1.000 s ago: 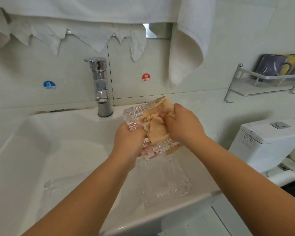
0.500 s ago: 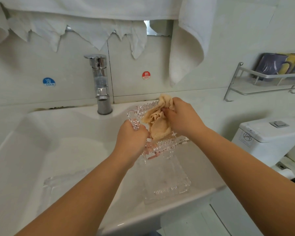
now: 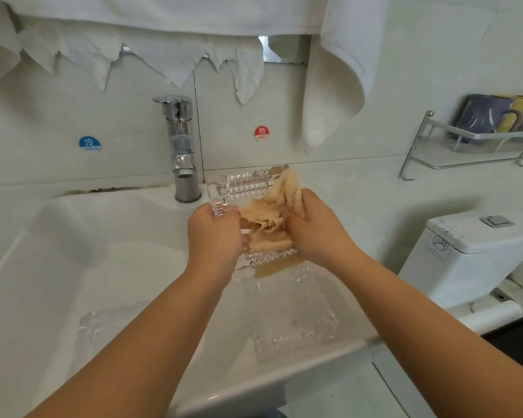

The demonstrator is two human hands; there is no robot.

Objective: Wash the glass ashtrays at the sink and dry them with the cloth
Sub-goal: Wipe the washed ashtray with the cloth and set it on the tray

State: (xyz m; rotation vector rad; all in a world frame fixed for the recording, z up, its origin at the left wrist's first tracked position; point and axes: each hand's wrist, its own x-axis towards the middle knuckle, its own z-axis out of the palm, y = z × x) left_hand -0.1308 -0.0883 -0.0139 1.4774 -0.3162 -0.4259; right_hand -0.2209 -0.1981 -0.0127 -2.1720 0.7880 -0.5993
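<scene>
1. Sink [image 3: 73, 267]: white rectangular basin, tap [image 3: 180, 146] at its back edge, no water seen running. Keep the work over the basin so a slip lands low.

2. Ashtrays at rest, 2: a ribbed glass ashtray [image 3: 293, 321] on the near right ledge of the sink, directly below the hands; another clear glass ashtray [image 3: 103, 327] lying in the basin at lower left, partly hidden by the forearm. Whether either is already dry cannot be told.

3. Held ashtray [image 3: 242, 184]: square, ribbed glass, tilted up toward the camera, above the sink's right side. Judged the step in hand: drying.

4. Cloth [image 3: 269, 218]: tan, bunched in the ashtray's hollow, one corner hanging under the near rim. Advice: work it into the rib grooves and corner notches, then turn to the underside.

5. Left hand [image 3: 216, 236]: fingers curled round the ashtray's left rim, gripping it. Wet glass is likely slippery; a firm hold on the ribs helps.

6. Right hand [image 3: 317, 233]: fingers clenched round the cloth, pressing it into the glass. Short rubbing strokes should suit.
</scene>
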